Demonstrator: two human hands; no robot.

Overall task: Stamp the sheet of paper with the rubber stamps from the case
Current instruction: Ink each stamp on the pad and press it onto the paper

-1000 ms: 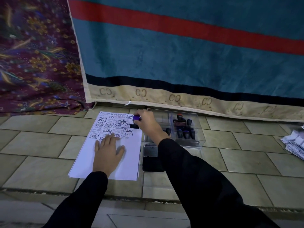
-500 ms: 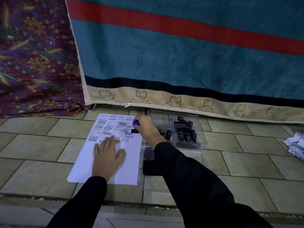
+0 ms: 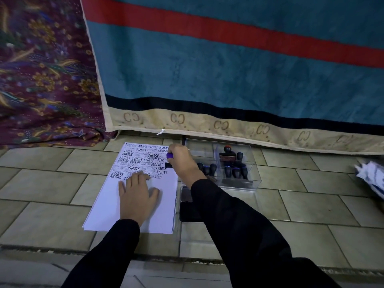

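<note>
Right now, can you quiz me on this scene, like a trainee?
1. True or false: the left hand lies flat on the paper.
2. The top of the stamp in the right hand is: A red, B purple, C green?
3. Fill in: the clear case sits on the person's ___ of the paper.
Key: 1 true; 2 B; 3 right.
</note>
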